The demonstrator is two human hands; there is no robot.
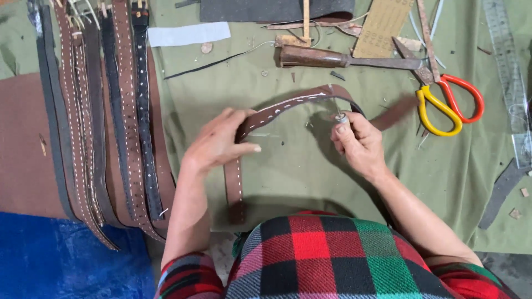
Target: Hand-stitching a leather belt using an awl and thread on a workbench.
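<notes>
Item: brown leather strap [277,111] with a row of white stitches, arched above the green cloth-covered table [288,166]. Its near end ran down to the table edge in front of the person; its far end curved over to the right and dropped behind the right hand.

Left hand [219,141]: grip curled over the strap at the left of the arch, thumb stretched out below and fingers closed on top, pinching the leather.

Right hand [357,141]: grip pressed together around a small tool with a metal collar [342,117], whose thin point rose toward the underside of the strap near its stitched edge. Whether the point touched the leather could not be told.

Risks, as judged:
- The point sat close to the right thumb and near the left fingers; a slip through the leather could have pricked a finger.
- The strap was held bowed in the air, unsupported; a twist could have pulled the stitch line off true or let the hole land out of row.
- A loose pinch on the left could have let the arch spring flat and jerk the tool.

Surroundings: a row of finished straps [105,111], dark and brown, lay side by side at left. Scissors with red and yellow handles [449,102] lay at far right, a wooden-handled tool [316,57] far centre, a clear ruler [507,66] along the right edge.
</notes>
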